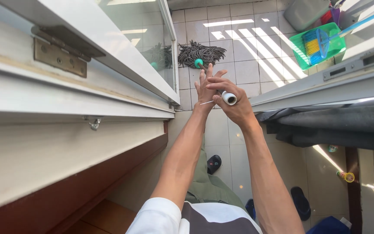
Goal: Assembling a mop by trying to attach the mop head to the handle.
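The right hand [237,106] grips a small white roll of tape [229,98], a short cylinder with its round end facing the camera. A thin white strip runs from it to the left hand [205,89], whose fingers are spread, just below the grey mop head [201,53].

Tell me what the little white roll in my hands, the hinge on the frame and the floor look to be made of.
White roll: looks like thin white tape or thread, matte; a strand trails left of the hands.
Hinge: brass-coloured metal, dull, with screw heads.
Floor: glazed pale tiles, with grout lines and sun glare.
The right hand holds the roll; the left hand is beside it.
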